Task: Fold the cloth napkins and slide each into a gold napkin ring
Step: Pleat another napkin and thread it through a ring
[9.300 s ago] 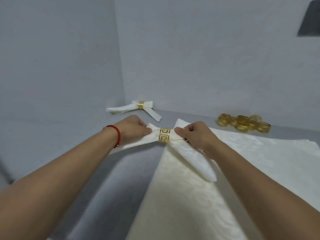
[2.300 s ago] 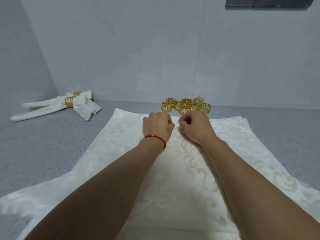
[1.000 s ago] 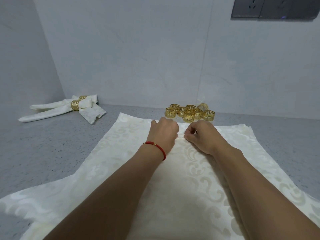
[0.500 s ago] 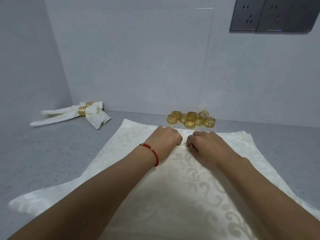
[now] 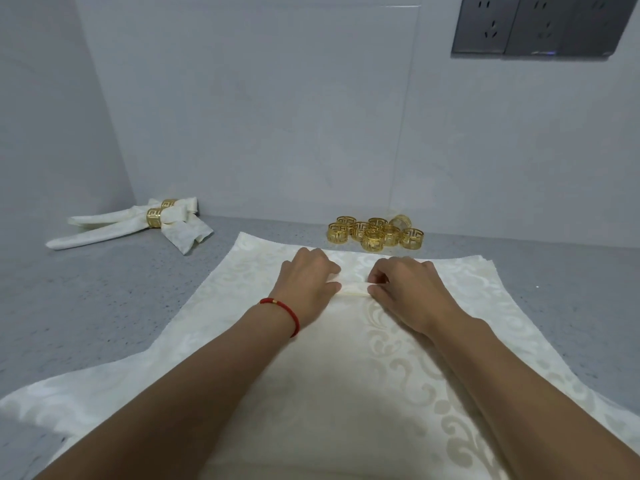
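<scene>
I see my left hand (image 5: 306,284) and right hand (image 5: 403,289) pinching a raised fold in the cream, scroll-patterned napkin (image 5: 346,368).

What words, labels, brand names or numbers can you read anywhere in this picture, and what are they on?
None: no readable text anywhere.
Grey wall socket panel: pin holes only, no lettering.
Loose gold metal napkin rings: cut-out key pattern, not letters.
Cream patterned cloth napkin: woven scrolls only.
Red cord bracelet: no marking legible.
</scene>
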